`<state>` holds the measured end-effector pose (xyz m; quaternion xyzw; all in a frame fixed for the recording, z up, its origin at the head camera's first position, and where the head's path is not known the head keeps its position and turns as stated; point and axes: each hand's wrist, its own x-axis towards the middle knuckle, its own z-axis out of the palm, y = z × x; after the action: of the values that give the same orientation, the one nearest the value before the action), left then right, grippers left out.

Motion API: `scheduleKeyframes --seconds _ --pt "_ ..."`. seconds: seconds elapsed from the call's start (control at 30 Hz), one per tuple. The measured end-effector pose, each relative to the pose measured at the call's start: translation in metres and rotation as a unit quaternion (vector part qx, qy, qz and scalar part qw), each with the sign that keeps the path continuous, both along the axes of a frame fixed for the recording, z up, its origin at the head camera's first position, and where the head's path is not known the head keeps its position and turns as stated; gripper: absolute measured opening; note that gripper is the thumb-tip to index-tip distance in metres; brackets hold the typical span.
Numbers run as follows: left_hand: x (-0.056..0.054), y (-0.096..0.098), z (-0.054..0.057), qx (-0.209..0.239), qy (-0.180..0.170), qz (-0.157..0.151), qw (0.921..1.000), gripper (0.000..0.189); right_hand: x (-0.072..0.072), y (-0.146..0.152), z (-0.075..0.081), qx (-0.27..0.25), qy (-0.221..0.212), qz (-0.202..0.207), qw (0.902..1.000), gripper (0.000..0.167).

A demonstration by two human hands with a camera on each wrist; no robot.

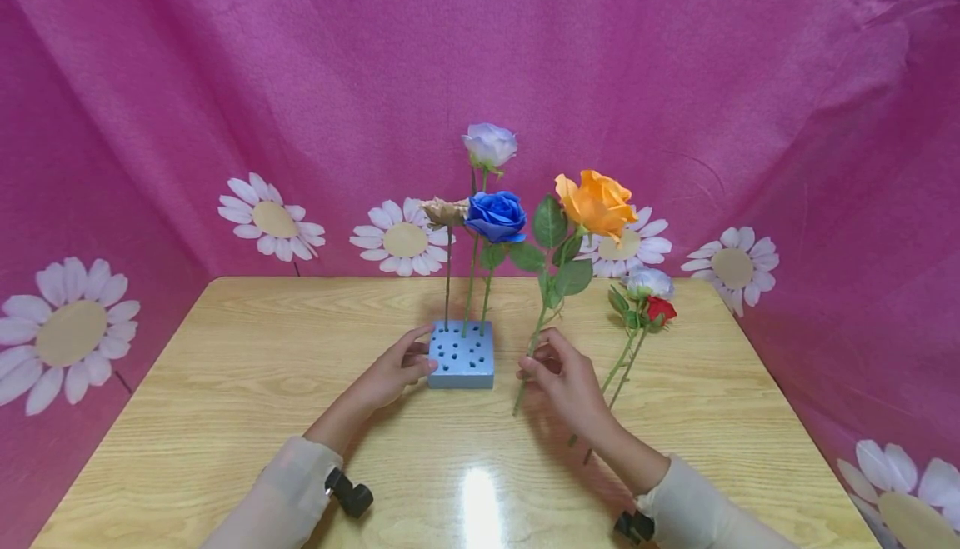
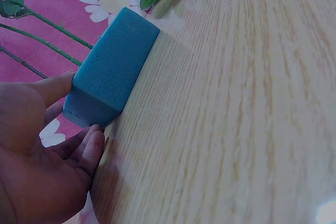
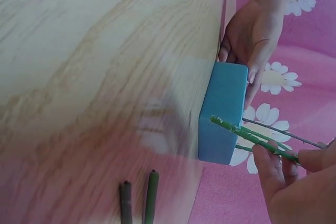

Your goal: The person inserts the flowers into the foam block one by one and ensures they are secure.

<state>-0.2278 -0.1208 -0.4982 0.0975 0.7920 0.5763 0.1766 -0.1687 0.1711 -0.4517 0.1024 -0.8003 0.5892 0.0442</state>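
A light blue block with holes (image 1: pixel 461 355) sits on the table; three artificial flowers stand in it: a pale lilac rose (image 1: pixel 490 145), a blue rose (image 1: pixel 496 217) and a dried-looking tan flower (image 1: pixel 444 212). My left hand (image 1: pixel 395 372) grips the block's left side, thumb on its top edge and other fingers against the side, as the left wrist view shows. To the right of the block, my right hand (image 1: pixel 564 378) pinches the green stem of an orange rose (image 1: pixel 596 204). That stem leans, its bare lower end (image 3: pixel 223 124) overlapping the block in the right wrist view.
Right of my right hand lie a pale blue-white rose (image 1: pixel 649 281) and a small red rose (image 1: pixel 660 311), their stems pointing toward me. Behind the wooden table (image 1: pixel 315 316) hangs a pink cloth (image 1: pixel 360 74) printed with white daisies.
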Motion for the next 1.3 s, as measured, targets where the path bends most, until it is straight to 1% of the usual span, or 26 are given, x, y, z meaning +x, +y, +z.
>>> scheduleKeyframes --seconds 0.13,0.2,0.5,0.7,0.93,1.1,1.3 --pt "0.000 0.000 0.000 -0.001 -0.001 0.000 1.0000 0.066 0.001 -0.002 -0.002 0.024 0.033 0.005 0.9992 0.011" --pt "-0.001 0.000 0.000 -0.001 -0.003 0.000 1.0000 0.066 0.002 -0.003 -0.002 0.023 0.042 0.010 0.9988 0.011" --pt "-0.001 -0.001 0.001 -0.002 0.001 -0.003 1.0000 0.065 0.001 -0.012 0.001 0.013 0.041 0.022 0.9988 0.010" --pt "-0.001 0.000 0.001 -0.005 0.003 -0.003 1.0000 0.065 -0.003 -0.023 0.006 0.011 0.063 0.025 0.9976 0.009" --pt "0.000 -0.001 0.002 -0.004 0.000 -0.003 1.0000 0.065 -0.007 -0.033 0.009 0.012 0.078 0.029 0.9964 0.008" --pt "0.000 -0.001 0.002 -0.002 0.000 -0.003 1.0000 0.065 -0.010 -0.040 0.012 0.020 0.086 0.024 0.9958 0.010" --pt "0.000 -0.001 0.002 -0.002 0.002 -0.004 1.0000 0.066 -0.015 -0.048 0.014 0.021 0.083 0.014 0.9962 0.008"
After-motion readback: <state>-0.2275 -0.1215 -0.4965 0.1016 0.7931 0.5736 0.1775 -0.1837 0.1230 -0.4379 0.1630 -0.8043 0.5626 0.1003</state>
